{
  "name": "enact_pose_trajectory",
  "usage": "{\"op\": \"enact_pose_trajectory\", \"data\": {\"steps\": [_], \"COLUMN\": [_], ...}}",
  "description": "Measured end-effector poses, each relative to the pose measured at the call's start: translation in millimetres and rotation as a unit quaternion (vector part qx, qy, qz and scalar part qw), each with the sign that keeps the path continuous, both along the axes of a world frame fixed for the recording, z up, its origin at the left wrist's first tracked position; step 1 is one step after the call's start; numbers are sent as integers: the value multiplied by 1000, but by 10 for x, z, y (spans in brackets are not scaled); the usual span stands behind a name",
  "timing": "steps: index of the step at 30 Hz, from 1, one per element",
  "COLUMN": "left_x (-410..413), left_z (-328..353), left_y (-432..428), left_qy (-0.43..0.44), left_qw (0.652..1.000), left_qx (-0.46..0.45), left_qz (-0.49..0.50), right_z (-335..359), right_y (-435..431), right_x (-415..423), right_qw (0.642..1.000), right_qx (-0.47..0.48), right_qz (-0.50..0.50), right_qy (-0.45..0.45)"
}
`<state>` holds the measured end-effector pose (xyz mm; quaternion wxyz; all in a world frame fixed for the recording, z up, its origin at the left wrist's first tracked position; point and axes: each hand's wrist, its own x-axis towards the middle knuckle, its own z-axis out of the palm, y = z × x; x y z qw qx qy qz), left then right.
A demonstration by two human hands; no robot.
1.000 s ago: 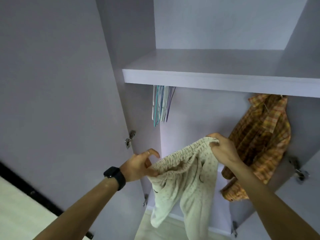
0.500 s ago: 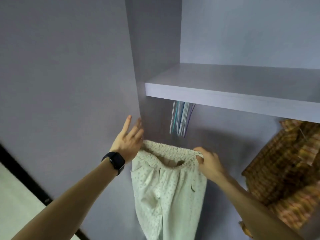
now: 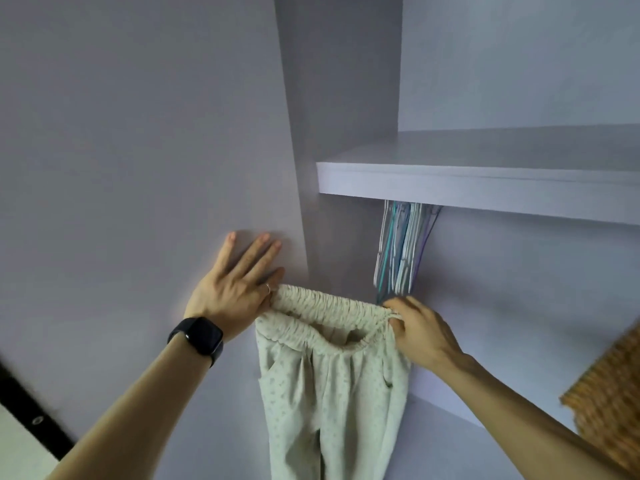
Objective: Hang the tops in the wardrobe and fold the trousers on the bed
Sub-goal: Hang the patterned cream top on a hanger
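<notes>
At the open wardrobe, a person holds one pair of cream trousers (image 3: pixel 329 393) up by the waistband (image 3: pixel 329 306), the legs hanging free below, well clear of any bed, which is out of view. The right hand (image 3: pixel 422 330) pinches the waistband's right end between curled fingers. The left hand (image 3: pixel 232 292) lies with straight, spread fingers against the wardrobe door (image 3: pixel 138 168), the waistband's other end meeting it at the thumb side; whether the hidden thumb grips the cloth cannot be told.

Trousers are for folding, not hanging, so the step appears to be squaring them up. Done well, that means both hands taking a firm pinch, keeping the waistband level and taut, and letting the legs drop together so the seams line up before the carry to the bed.

In view: one pair of trousers, one plaid shirt (image 3: pixel 609 403) at the right edge, one shelf (image 3: pixel 467 185), one wristwatch (image 3: pixel 197 336), one ring (image 3: pixel 267 287), and a bunch of hangers (image 3: pixel 398 251) packed too tightly to count.
</notes>
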<state>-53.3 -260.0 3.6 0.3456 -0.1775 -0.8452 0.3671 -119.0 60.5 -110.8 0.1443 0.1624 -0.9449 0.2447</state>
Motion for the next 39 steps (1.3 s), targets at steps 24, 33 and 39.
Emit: {"op": "enact_pose_trajectory", "data": {"steps": [24, 33, 39], "left_x": [-122, -39, 22], "left_z": [-146, -81, -6], "left_y": [-27, 23, 27], "left_qy": [-24, -92, -187], "left_qw": [992, 985, 976], "left_qx": [-71, -64, -15], "left_qz": [106, 132, 106], "right_z": [-106, 551, 537], "right_y": [46, 265, 325], "right_x": [-837, -445, 364], "right_qw": [901, 909, 914], "right_qx": [-364, -265, -256], "right_qz": [-235, -317, -316], "right_qy": [-37, 48, -2]}}
